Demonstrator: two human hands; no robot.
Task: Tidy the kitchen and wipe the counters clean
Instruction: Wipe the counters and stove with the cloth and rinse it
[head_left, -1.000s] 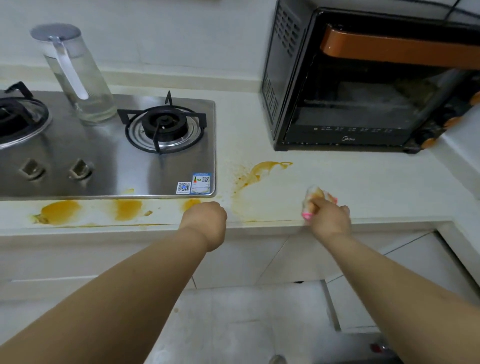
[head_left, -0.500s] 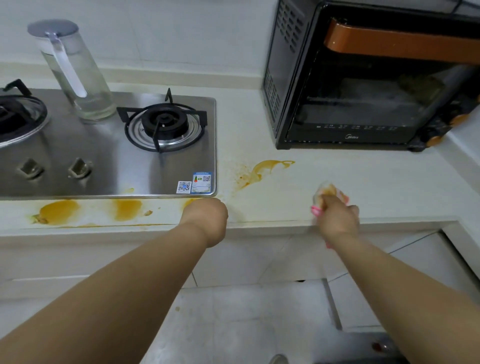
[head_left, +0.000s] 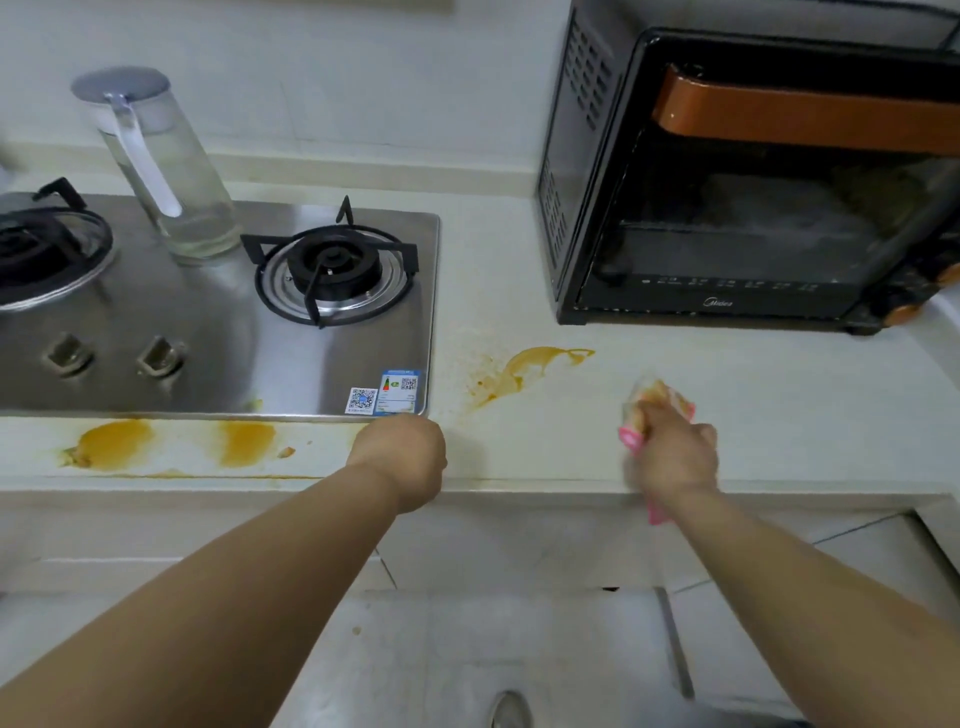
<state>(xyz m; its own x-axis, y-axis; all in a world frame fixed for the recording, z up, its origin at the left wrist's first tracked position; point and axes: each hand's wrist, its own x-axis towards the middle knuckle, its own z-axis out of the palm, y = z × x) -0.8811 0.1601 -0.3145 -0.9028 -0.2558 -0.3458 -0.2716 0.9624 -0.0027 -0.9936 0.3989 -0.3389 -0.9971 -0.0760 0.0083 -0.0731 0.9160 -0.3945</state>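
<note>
Stains (head_left: 114, 441) unwiped along the counter (head_left: 779, 395) front edge below the hob (head_left: 218, 343), another splash (head_left: 524, 371) mid-counter, so most of the wiping left (by the look of it). Left hand (head_left: 402, 457) resting at the counter edge, fingers hidden: cannot tell. Right hand (head_left: 675, 452) curled tight round a pink cloth (head_left: 652, 402), on the counter right of the splash.

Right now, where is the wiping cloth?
The pink cloth is bunched in the right hand near the counter's front edge, right of the orange spill, before the oven.
</note>
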